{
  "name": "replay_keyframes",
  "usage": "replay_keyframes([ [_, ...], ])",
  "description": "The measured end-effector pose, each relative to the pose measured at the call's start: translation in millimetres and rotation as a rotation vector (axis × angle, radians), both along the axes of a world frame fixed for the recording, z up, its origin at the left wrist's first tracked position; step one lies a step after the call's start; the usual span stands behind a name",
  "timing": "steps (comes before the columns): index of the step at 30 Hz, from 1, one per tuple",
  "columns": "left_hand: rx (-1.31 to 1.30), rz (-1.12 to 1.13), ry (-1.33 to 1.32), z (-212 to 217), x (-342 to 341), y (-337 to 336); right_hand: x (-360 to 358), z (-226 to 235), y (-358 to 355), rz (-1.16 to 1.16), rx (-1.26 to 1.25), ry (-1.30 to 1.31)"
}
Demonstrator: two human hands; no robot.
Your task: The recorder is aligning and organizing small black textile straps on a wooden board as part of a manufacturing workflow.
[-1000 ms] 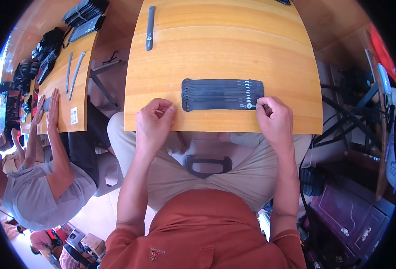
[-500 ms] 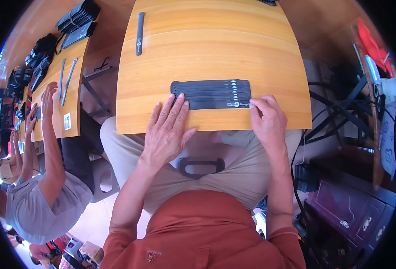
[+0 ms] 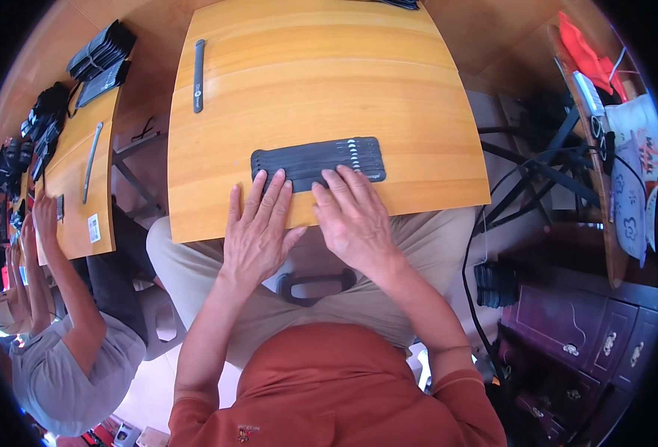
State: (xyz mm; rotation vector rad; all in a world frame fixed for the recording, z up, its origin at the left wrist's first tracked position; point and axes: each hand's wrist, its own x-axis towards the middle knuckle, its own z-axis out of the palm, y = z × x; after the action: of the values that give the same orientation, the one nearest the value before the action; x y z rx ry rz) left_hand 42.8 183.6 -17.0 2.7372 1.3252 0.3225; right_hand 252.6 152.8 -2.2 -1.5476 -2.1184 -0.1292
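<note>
Wooden desk point(image 3: 418, 97) carries a row of thin, likely flexible black straps point(image 3: 318, 160); both hands point(image 3: 258, 227) point(image 3: 355, 216) lie flat, fingers spread, on its near edge.

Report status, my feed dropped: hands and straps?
Left hand and right hand flat, open, fingertips on black strap stack. Nothing blocking.

Bright, even daylight fills the scene, giving the wooden surface point(image 3: 329, 97) a soft sheen with only faint shadows under the hands, while fisheye distortion bends its straight edges, the rim fades to black, and the far left corner blows out slightly.
</note>
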Motion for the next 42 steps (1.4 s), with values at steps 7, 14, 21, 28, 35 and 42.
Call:
replay_keyframes([
  [7,-0.038,-0.008,0.010,7.4,-13.8,2.1,31.9,-14.6,-11.5,-0.054,-0.078,0.023],
  [14,-0.040,-0.055,0.035,17.4,-35.4,11.7,49.4,-10.4,-11.9,-0.098,-0.073,0.030],
  [21,0.041,0.226,-0.300,12.0,-59.3,59.9,53.2,-9.0,0.9,-0.069,0.066,0.162],
  [28,0.122,0.691,-0.135,7.9,-54.0,167.6,44.6,0.8,23.7,-0.074,0.139,0.309],
  [35,-0.074,0.756,-0.192,22.9,-58.6,212.0,35.5,9.4,26.7,-0.035,0.062,0.410],
  [42,0.061,0.620,-0.326,17.1,-72.1,188.5,5.8,24.9,43.5,0.030,0.076,0.588],
])
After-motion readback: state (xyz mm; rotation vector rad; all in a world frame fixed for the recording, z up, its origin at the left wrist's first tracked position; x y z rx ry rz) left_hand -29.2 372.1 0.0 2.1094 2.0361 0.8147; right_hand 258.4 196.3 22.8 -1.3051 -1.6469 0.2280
